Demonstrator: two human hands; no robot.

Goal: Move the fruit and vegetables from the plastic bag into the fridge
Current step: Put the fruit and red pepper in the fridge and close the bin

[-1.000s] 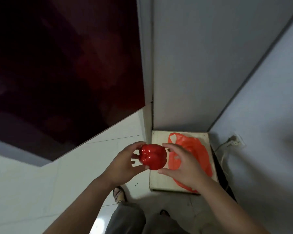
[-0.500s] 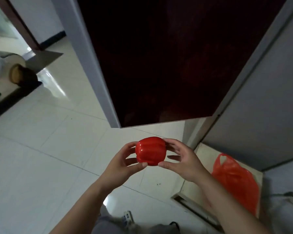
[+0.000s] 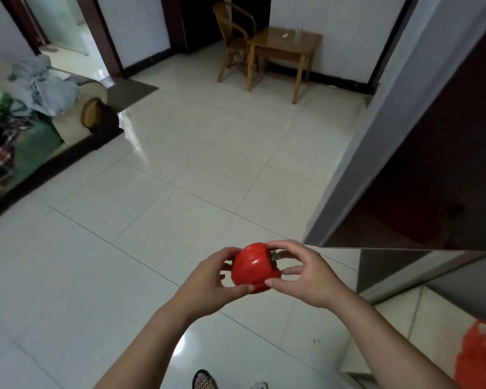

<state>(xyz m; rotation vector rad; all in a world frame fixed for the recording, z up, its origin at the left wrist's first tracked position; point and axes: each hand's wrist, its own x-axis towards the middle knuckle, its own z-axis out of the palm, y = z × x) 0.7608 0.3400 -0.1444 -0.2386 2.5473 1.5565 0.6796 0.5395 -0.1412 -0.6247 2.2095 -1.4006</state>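
Red pepper [image 3: 254, 267]: held above the floor, green stem facing right.
Left hand [image 3: 211, 284]: fingers grasping pepper.
Right hand [image 3: 306, 276]: fingers grasping pepper.
Orange bag [image 3: 479, 357]: near right.

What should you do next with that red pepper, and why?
Probably let the left hand hold the red pepper alone and reach the right hand toward the dark red fridge door on the right. Both hands grip the pepper now, and that door looks shut, so a hand must be free to open it.
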